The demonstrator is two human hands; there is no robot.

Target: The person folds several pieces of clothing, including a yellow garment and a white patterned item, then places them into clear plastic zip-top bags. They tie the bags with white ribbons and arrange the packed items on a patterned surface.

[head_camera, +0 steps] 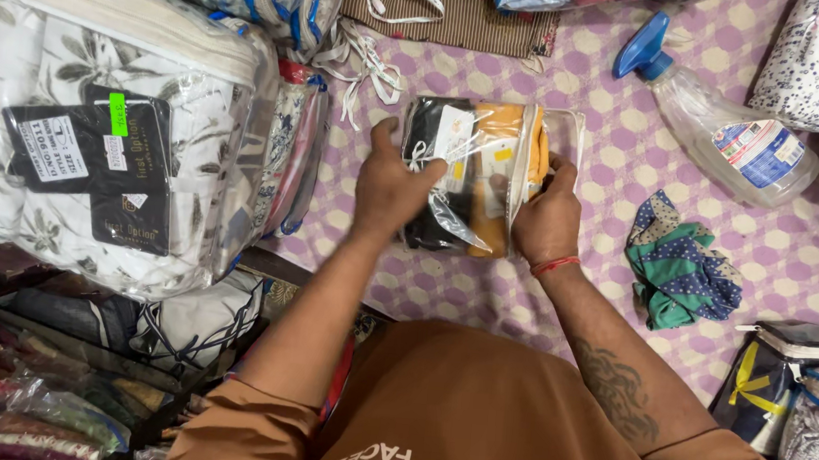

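On the purple-and-cream patterned cloth, a clear plastic pouch of black and orange fabric lay between both hands. Left hand pressed down on its black side, fingers curled; right hand gripped the zipped edge. A spray bottle lay nearby.

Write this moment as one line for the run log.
left hand: on clear packet | right hand: holds packet edge | beside: spray bottle

The scene is viewed from a single head-worn camera, aimed almost straight down at close range over the cloth; the frame's edges are cropped, perhaps by tilt.
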